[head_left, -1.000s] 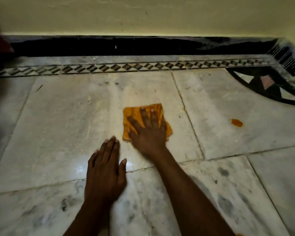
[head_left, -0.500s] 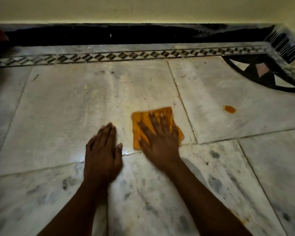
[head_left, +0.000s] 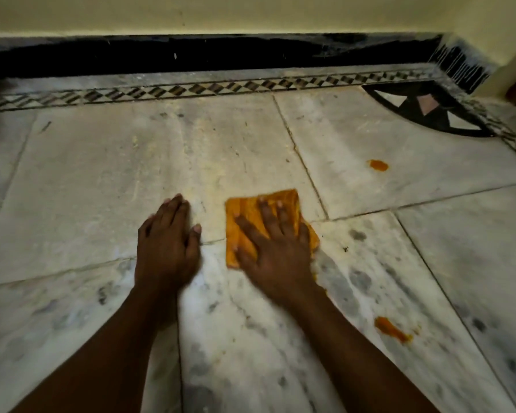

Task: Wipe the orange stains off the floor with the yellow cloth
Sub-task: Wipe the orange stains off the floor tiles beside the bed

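Marble floor [head_left: 108,186], my right hand [head_left: 276,251] spread flat, pressing the cloth [head_left: 245,216] over a tile joint. Left hand [head_left: 167,242] flat on bare floor, holding nothing, bit blurry. Stains: smear [head_left: 392,329] near my right arm, smaller blob [head_left: 378,165] farther out.

No text, label, brand or number can be read anywhere — not on the pale marble floor [head_left: 102,180], the folded yellow cloth [head_left: 245,210] or the black skirting band [head_left: 221,55] along the floor's far edge. The diamond-pattern inlay strip [head_left: 191,90] there is ornament only — no lettering.
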A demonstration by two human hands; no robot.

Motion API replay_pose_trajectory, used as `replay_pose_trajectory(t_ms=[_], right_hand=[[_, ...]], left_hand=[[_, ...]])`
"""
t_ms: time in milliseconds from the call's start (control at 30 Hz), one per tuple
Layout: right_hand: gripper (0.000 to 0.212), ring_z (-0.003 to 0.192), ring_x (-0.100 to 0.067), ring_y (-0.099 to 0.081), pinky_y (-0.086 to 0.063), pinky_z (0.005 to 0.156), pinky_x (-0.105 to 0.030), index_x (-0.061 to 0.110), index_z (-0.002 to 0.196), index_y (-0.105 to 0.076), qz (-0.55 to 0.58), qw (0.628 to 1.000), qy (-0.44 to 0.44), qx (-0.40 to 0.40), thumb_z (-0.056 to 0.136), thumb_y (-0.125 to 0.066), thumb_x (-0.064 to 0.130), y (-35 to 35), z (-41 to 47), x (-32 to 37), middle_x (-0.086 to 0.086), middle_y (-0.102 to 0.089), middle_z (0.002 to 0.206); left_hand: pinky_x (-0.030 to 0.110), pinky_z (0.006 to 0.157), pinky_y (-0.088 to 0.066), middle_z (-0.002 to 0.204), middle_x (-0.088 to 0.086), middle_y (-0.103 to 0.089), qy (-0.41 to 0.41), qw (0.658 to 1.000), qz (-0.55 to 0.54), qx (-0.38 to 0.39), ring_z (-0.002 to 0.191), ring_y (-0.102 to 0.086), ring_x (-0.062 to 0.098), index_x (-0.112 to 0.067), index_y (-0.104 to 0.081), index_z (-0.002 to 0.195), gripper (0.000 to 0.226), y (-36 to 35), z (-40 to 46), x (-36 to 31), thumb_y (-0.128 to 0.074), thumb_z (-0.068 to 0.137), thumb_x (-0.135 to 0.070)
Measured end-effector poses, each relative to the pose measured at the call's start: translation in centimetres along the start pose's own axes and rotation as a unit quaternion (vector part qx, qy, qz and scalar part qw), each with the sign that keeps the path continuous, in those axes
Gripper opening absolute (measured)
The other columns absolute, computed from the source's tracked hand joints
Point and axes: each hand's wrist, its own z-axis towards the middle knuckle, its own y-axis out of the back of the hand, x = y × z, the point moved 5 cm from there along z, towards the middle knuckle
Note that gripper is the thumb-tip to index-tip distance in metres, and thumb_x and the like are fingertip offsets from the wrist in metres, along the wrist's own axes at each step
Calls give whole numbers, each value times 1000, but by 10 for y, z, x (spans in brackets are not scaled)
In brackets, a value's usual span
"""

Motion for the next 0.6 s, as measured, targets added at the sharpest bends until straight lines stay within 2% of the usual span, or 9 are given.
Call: replay_pose_trajectory(t_ms=[67,167,233,267,333,400,467,533,600], right_hand=[[66,164,-27,-5,-13,124,-61,58,160,-17,2,1000,5,13,97,-29,72,8,-55,-30,7,-5,177],[67,163,-32,-6,-17,124,-65,56,161,-16,-26,990,-141,14,97,-22,74,22,-42,-96,3,-5,178],[66,163,-35,4,-7,124,-70,54,162,-12,8,974,-227,29,100,-23,73,22,1,-101,1,4,178],[66,162,-36,10,0,124,-71,52,163,-9,20,972,-229,51,102,-24,72,18,18,-88,1,9,177],[66,161,-38,13,7,123,-71,52,164,-6,17,985,-151,81,104,-26,69,9,25,-50,1,13,177],[63,162,-35,13,5,124,-69,56,161,-5,1,996,-25,85,104,-27,68,8,-17,-22,5,14,176],[62,163,-28,13,0,125,-66,61,160,-4,-5,994,50,96,102,-25,72,18,-78,-27,11,15,176],[63,164,-25,7,-7,126,-66,65,157,-7,-17,995,16,102,97,-20,77,28,-114,-64,13,10,176],[64,164,-29,1,-10,126,-67,64,157,-7,-35,991,-88,92,95,-18,77,36,-106,-107,9,4,177]], left_hand=[[48,125,-26,166,9,-42,-1,1000,-22,-4,156,-35,25,-10,-50,154,67,2,-2,1,-40,98,-45],[50,121,-36,156,18,-53,-13,997,-59,-38,145,-49,36,-1,-58,145,65,5,-7,1,-46,94,-39],[47,118,-39,153,21,-56,-19,995,-81,-50,141,-53,39,1,-57,145,65,6,-11,2,-50,93,-38],[46,118,-39,153,21,-55,-21,995,-84,-45,142,-53,38,0,-56,146,66,6,-15,2,-51,93,-39],[45,119,-38,156,19,-53,-35,996,-79,-15,144,-51,37,-3,-53,150,71,4,-23,-1,-49,94,-46],[45,123,-35,161,16,-47,-62,996,-58,15,149,-45,34,-5,-49,154,76,3,-45,-11,-42,95,-54],[47,126,-30,168,11,-38,-69,995,-51,41,155,-37,29,-10,-42,159,76,4,-85,-26,-37,99,-55],[47,129,-23,172,5,-30,-62,996,-52,49,159,-29,23,-14,-34,163,71,5,-132,-37,-37,102,-51],[44,131,-17,174,1,-26,-57,997,-34,37,160,-25,19,-16,-33,164,69,4,-164,-45,-38,103,-50]])
